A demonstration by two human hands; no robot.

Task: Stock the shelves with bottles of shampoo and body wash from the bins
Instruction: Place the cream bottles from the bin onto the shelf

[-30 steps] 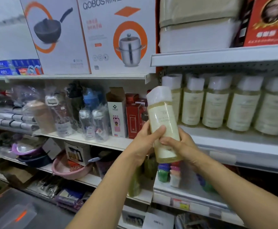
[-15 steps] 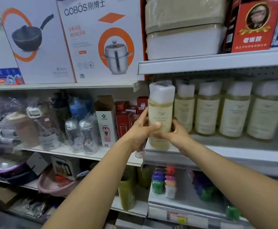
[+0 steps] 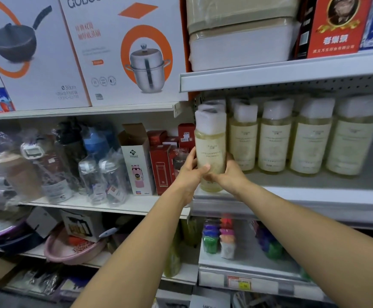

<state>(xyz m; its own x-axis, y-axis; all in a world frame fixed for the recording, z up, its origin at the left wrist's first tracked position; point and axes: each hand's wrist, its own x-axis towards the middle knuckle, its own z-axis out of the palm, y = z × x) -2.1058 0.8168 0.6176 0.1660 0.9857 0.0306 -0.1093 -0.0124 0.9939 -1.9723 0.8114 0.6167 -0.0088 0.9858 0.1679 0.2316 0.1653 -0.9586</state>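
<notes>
A pale yellow bottle (image 3: 210, 143) with a white cap stands upright at the left front corner of the grey metal shelf (image 3: 292, 196). My left hand (image 3: 190, 172) grips its lower left side, thumb across the front. My right hand (image 3: 227, 176) grips its lower right side from behind. Several matching bottles (image 3: 274, 141) stand in a row to its right, and more white caps show behind it.
An upper shelf edge (image 3: 270, 74) hangs just above the bottle caps. To the left sit red boxes (image 3: 161, 165), a white carton (image 3: 136, 161) and wrapped drinking bottles (image 3: 101, 170). Coloured small bottles (image 3: 219, 236) fill the shelf below. Cookware boxes (image 3: 123, 50) stand above left.
Both hands lifted the bottle up and forward from chest height and brought it upright onto the left end of the shelf row. The view moved closer to the shelf.
</notes>
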